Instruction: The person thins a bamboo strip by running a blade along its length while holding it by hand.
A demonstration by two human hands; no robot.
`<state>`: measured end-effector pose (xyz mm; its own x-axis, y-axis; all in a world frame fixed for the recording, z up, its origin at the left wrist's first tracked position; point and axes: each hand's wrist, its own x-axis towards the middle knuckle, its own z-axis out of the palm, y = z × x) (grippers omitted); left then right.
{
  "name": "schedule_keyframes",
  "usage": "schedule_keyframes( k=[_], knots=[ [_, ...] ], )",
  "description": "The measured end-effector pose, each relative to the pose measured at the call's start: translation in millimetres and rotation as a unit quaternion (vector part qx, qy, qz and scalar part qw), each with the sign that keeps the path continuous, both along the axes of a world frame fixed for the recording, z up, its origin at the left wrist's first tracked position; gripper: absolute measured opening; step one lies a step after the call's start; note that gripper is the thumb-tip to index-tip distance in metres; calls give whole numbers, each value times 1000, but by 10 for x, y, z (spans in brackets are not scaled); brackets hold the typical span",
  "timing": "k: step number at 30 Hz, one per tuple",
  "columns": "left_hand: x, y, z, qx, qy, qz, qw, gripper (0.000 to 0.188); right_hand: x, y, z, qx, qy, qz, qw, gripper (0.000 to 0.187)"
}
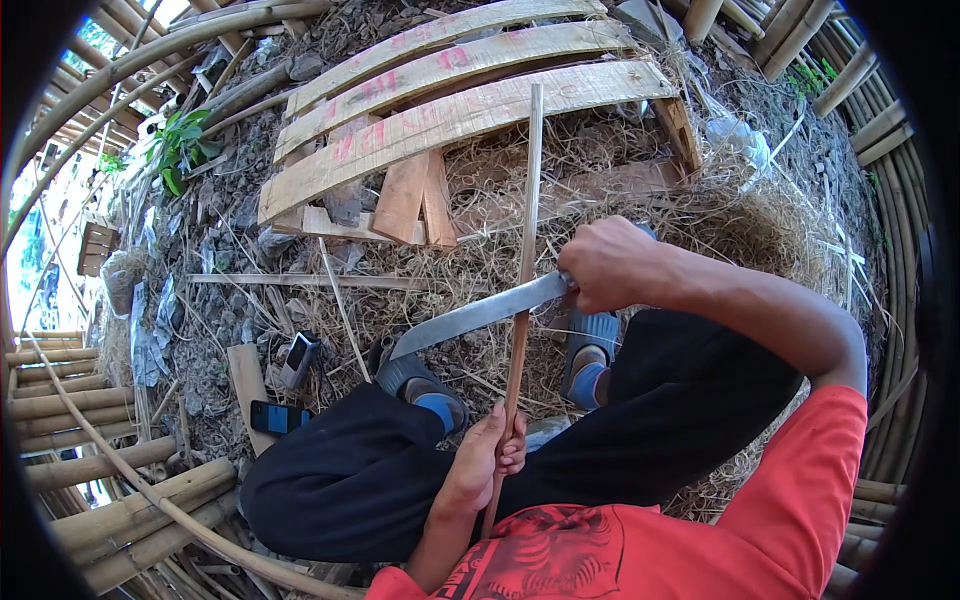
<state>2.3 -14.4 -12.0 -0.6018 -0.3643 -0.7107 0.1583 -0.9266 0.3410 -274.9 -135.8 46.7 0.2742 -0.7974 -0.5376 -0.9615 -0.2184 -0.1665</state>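
My left hand (pixel 486 455) is closed round the lower part of a thin bamboo strip (pixel 529 215), which stands up steeply in front of my chest. In my right hand (pixel 610 265) is a long machete (pixel 480 318); its handle is mostly hidden by the fist. The broad grey blade points left and lies across the strip, touching or very close to it, between my two hands. Below the blade the strip looks browner, and its upper end is paler. My sandalled feet (pixel 408 372) are beneath the blade.
A slatted wooden pallet (pixel 460 95) lies ahead, with dry shavings (pixel 740 215) around it. On the left are a phone (pixel 279 417), a small dark device (pixel 299 360) and a flat wooden piece (pixel 248 390). Bamboo poles (pixel 100 500) edge the left side; a bamboo wall (pixel 890 240) borders the right.
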Motion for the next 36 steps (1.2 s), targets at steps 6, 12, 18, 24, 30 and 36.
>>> schedule_keyframes(
  k=[6,12,18,24,30,36],
  knots=[
    [-11,-65,51,41,37,17,998,35,-40,-41,25,-23,2,-15,1000,22],
    [26,-40,21,48,64,22,997,35,-197,-123,-12,-66,6,-48,997,20],
    [-9,-24,25,39,32,24,998,36,-305,-177,8,-72,54,-70,993,23],
    [83,74,48,34,48,21,998,34,-891,-337,-40,-202,63,-205,956,15],
    [85,102,41,23,30,34,999,32,-991,-200,130,-145,42,-290,945,21],
    [134,85,58,37,54,20,998,30,-50,73,142,-27,-11,-47,998,19]
  ],
)
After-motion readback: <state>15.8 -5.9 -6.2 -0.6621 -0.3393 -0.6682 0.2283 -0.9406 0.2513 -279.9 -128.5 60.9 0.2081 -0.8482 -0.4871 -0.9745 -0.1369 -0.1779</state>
